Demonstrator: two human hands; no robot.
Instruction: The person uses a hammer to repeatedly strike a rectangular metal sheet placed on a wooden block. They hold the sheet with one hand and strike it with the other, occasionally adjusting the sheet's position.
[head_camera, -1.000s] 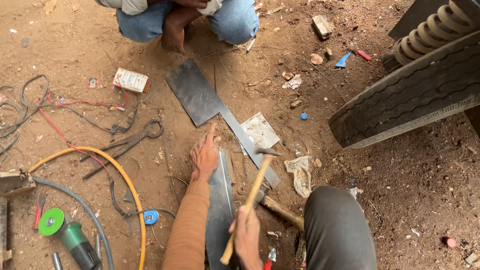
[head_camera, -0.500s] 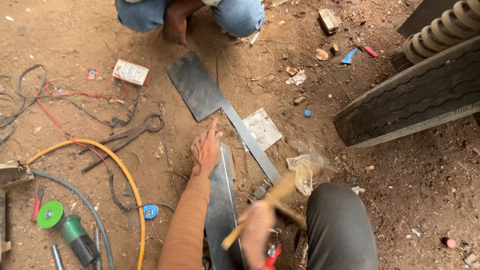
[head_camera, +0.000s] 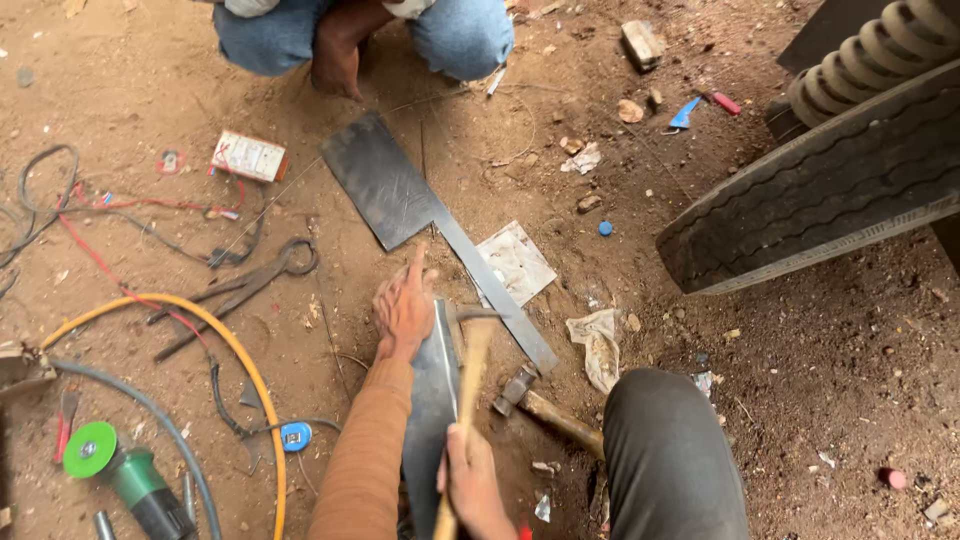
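hammer down on the plate

my right hand (head_camera: 472, 485) is wrapped tight around the wooden handle of a hammer (head_camera: 470, 345), fingers closed all the way round it. a moment ago that handle was tilted up and to the right, blurred in mid-swing; now it lies almost straight along the plate and the head sits at the plate's far end, so the blow is at its bottom or just landing. i cannot tell whether the head is actually touching metal.

my left hand (head_camera: 404, 305) lies flat, palm down, fingers together and the forefinger pointing forward, pressing the left edge of the dull grey metal plate (head_camera: 432, 410) into the dirt. it sits in the same place as before, which tells me the plate is not jumping under the strikes.

the plate runs lengthwise between my left arm and my right knee. just to its right lies a second hammer (head_camera: 540, 405) with a wooden handle, and beyond it a long flat steel strip (head_camera: 495, 290) joined to a wider dark sheet (head_camera: 382, 180). another person (head_camera: 340, 35) crouches across from me. a green angle grinder (head_camera: 125, 470) rests at my left.
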